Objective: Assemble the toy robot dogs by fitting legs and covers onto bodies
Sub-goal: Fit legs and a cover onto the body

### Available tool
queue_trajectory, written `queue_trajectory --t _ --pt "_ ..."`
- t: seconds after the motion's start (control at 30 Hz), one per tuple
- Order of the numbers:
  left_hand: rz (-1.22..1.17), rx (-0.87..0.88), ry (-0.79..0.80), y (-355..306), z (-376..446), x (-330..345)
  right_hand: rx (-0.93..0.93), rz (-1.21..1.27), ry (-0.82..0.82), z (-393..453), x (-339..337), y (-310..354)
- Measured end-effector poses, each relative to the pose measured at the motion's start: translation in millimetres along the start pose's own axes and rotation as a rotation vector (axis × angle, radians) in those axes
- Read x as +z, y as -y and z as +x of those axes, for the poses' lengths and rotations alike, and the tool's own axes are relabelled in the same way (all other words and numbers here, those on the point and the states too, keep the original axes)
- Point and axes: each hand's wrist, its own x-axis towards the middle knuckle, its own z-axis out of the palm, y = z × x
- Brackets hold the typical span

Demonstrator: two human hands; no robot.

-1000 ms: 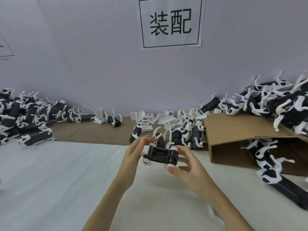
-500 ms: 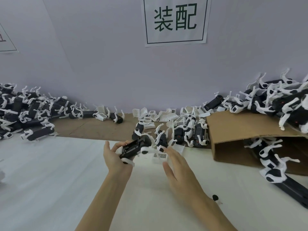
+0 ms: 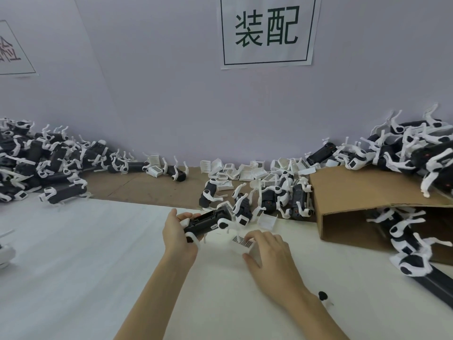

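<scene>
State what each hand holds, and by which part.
Left hand grips the dog body by its near end. Right hand pinches the white cover at its near edge.

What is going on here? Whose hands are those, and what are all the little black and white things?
The picture comes from a camera worn on a person's head, looking down at their own two hands. The left hand holds a black toy robot dog body with white legs. The right hand is over a small white cover with a barcode label that lies on the white table; its fingers seem to be picking it up. Behind are more white covers and piles of toy dogs. On the right a cardboard box lies tipped over. The sign on the wall has Chinese writing.
</scene>
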Motion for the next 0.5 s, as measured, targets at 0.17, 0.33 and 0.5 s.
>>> queue_trajectory --t 0.17,0.33,0.5 --pt "0.082 0.027 0.024 3 -1 2 0.234 0.684 -0.196 3 -21 -2" --pt "0.222 0.090 0.069 16 -7 9 0.341 1.191 -0.142 5 -44 -11" --pt "0.421 0.190 0.194 37 -17 14 0.418 1.388 -0.125 9 -50 -17"
